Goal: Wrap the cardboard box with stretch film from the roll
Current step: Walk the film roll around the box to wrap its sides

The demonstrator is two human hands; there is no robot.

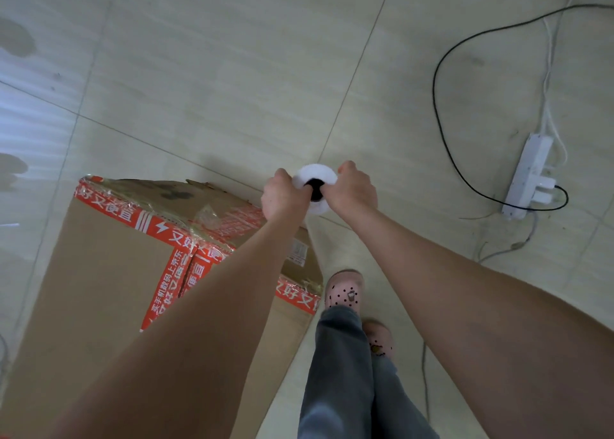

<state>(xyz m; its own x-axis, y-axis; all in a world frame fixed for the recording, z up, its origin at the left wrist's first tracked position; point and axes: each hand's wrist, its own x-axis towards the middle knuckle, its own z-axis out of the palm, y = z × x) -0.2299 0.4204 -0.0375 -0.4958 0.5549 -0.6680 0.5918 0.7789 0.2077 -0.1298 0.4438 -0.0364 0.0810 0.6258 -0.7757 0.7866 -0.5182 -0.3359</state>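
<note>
Both arms outstretched — left hand (282,197) and right hand (354,189) clenched together.

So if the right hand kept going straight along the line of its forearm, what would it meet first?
Probably bare floor tiles. The right hand, gripping the stretch film roll, points up-frame; the power strip lies off to the right. Depth is unclear from this view.

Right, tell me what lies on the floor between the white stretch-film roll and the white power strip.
In the head view, only bare pale tile and a looping black cable lie between the white stretch-film roll and white power strip.
</note>
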